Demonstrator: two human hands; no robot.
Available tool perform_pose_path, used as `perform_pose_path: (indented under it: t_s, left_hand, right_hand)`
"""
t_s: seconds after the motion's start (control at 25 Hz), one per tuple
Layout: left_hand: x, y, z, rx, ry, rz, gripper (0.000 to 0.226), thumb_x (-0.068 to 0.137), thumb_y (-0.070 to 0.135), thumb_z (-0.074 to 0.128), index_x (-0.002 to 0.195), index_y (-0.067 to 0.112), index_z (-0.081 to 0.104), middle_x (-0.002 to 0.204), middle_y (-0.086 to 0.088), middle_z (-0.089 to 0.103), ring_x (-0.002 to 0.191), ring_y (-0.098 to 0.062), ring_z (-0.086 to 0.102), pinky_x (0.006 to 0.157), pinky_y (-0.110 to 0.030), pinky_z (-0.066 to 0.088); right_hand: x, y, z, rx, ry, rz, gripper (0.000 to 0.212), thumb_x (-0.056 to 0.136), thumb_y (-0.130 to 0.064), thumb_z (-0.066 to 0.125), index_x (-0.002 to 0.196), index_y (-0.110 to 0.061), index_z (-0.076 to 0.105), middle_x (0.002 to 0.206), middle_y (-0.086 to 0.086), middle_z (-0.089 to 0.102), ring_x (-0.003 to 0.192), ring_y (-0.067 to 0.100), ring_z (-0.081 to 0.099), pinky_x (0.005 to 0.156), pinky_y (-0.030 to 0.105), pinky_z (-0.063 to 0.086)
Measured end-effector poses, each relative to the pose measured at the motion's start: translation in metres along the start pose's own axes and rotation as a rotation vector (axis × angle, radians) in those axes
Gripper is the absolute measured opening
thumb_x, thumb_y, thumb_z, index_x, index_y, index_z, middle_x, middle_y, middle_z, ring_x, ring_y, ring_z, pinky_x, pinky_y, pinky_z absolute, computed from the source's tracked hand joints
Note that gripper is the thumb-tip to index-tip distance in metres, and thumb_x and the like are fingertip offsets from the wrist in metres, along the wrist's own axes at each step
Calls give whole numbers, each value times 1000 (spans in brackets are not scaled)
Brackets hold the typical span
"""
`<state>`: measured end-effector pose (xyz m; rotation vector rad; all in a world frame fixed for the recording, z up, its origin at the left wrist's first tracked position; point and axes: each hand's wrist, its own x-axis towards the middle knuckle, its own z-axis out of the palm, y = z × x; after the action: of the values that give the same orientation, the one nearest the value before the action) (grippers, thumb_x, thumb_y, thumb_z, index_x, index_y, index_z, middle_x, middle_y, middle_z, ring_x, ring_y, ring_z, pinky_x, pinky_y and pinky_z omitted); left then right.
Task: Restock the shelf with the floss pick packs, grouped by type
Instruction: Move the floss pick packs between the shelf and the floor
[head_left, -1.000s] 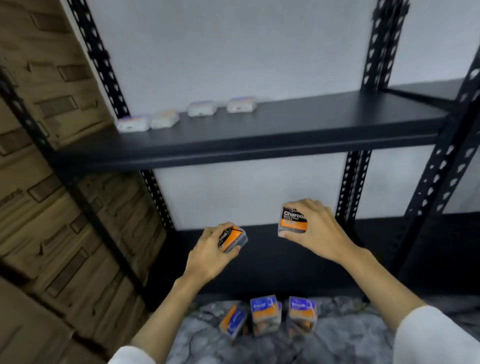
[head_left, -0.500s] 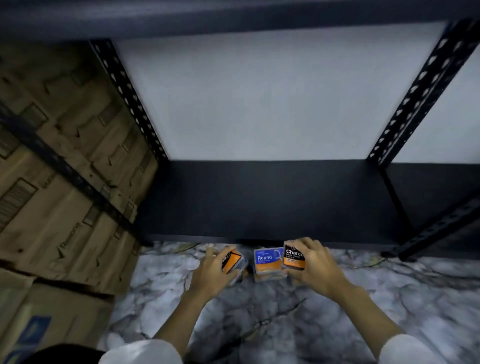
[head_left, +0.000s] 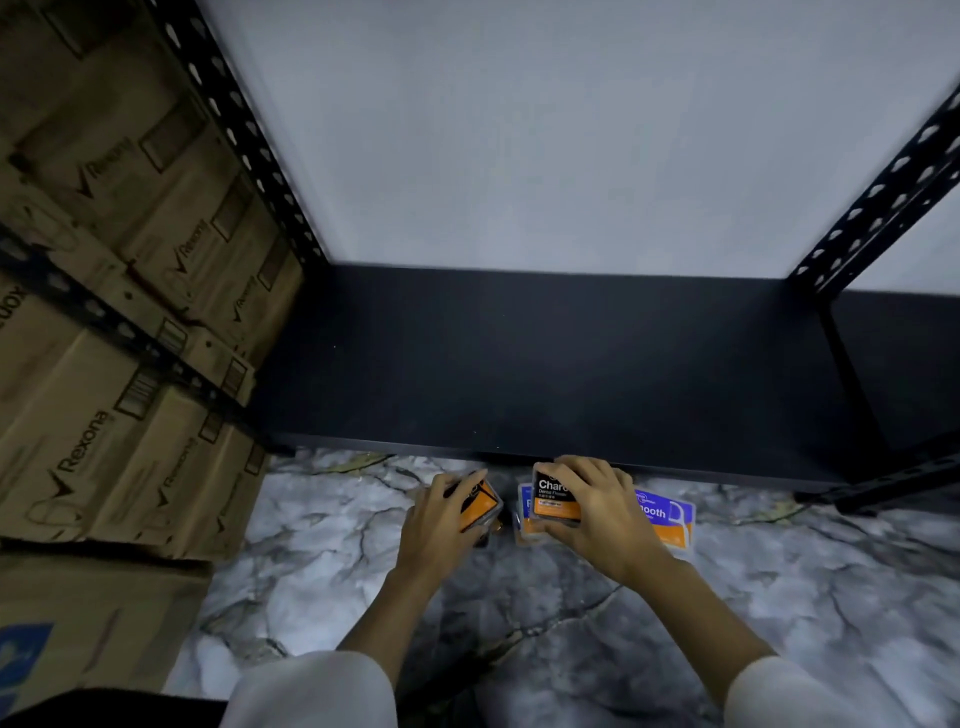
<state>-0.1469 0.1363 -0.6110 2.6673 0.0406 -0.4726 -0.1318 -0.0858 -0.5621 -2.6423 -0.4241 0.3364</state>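
Observation:
My left hand (head_left: 441, 525) grips a black-and-orange floss pick pack (head_left: 480, 503) just above the marble floor. My right hand (head_left: 597, 512) holds a second black-and-orange pack labelled "Charcoal" (head_left: 555, 500) beside it. Both hands hover in front of the bottom shelf board (head_left: 545, 364), which is dark and bare. Under my right hand lie blue-and-orange packs on the floor: one labelled "Smooth" (head_left: 667, 517) sticks out to the right, and another (head_left: 525, 512) shows only an edge between my hands.
Stacked cardboard boxes (head_left: 114, 312) fill the left side behind a black perforated upright (head_left: 244, 135). Another perforated upright (head_left: 883, 192) rises at the right. A grey marble floor (head_left: 519, 613) lies beneath my arms. A pale wall backs the shelf.
My view dropped from the upper shelf down to the floor. Both hands came down with their black-and-orange packs to the blue-and-orange packs lying on the floor.

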Motion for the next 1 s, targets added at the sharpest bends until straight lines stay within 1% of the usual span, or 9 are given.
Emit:
perform_pose_path:
  t_s: [0.16, 0.28, 0.4, 0.48, 0.6, 0.72, 0.84, 0.92, 1.0]
  left_hand:
    - [0, 0, -2, 27, -13, -6, 78, 85, 38, 67, 149, 34, 23, 143, 4, 35, 129, -20, 38, 101, -33, 39]
    - [-3, -1, -6, 9, -44, -3, 84, 83, 44, 67, 151, 30, 19, 151, 2, 29, 138, -21, 28, 109, -35, 32]
    - [-6, 0, -16, 11, -55, -19, 85, 83, 48, 66, 151, 30, 19, 157, 1, 21, 144, -21, 19, 114, -37, 24]
    - [-10, 4, -29, 6, -46, -22, 83, 85, 48, 65, 151, 30, 19, 158, 2, 19, 145, -19, 17, 115, -36, 21]
    - [-20, 12, -57, 17, 1, -11, 73, 90, 41, 60, 151, 28, 22, 158, 4, 20, 144, -19, 19, 116, -37, 23]
    - [-37, 25, -99, 68, 64, -1, 54, 94, 31, 53, 145, 28, 34, 151, 5, 32, 133, -20, 38, 108, -36, 35]
    - [-63, 41, -152, 70, 104, -14, 36, 95, 32, 51, 131, 30, 51, 135, 6, 51, 119, -19, 53, 97, -34, 43]
    - [-81, 52, -190, 75, 98, -27, 30, 93, 36, 51, 122, 32, 57, 126, 7, 59, 115, -20, 56, 95, -34, 45]
    - [-99, 63, -231, 89, 88, -23, 27, 92, 41, 51, 117, 33, 59, 122, 6, 63, 112, -22, 58, 93, -35, 46]
  right_hand:
    - [0, -1, 0, 17, -20, 16, 67, 84, -51, 62, 141, -36, 33, 144, -10, 35, 135, 12, 28, 113, 34, 19]
    - [0, -3, -5, 18, -41, 25, 67, 84, -51, 63, 142, -35, 33, 146, -8, 34, 137, 12, 26, 115, 36, 15]
    - [0, -9, -13, 42, -103, 45, 66, 86, -50, 60, 144, -33, 32, 154, -6, 26, 145, 13, 15, 119, 40, 6]
    - [-1, -16, -21, 58, -115, 55, 62, 90, -46, 56, 145, -29, 32, 156, -6, 23, 146, 11, 10, 120, 39, 4]
    - [-4, -32, -40, 43, -62, 52, 53, 96, -36, 50, 145, -25, 34, 154, -3, 28, 145, 13, 17, 119, 34, 14]
    - [-12, -56, -71, 11, -53, 56, 47, 97, -25, 49, 143, -22, 39, 146, 0, 42, 134, 20, 38, 110, 34, 33]
    - [-22, -86, -110, 16, -140, 104, 41, 95, -28, 50, 136, -23, 46, 135, 4, 52, 121, 25, 52, 98, 38, 44]
    - [-27, -109, -140, -6, -175, 96, 39, 94, -31, 51, 132, -23, 50, 129, 5, 56, 115, 25, 56, 95, 38, 46]
    - [-32, -137, -173, -52, -159, 53, 34, 94, -34, 52, 125, -21, 55, 124, 4, 58, 110, 24, 58, 93, 39, 47]
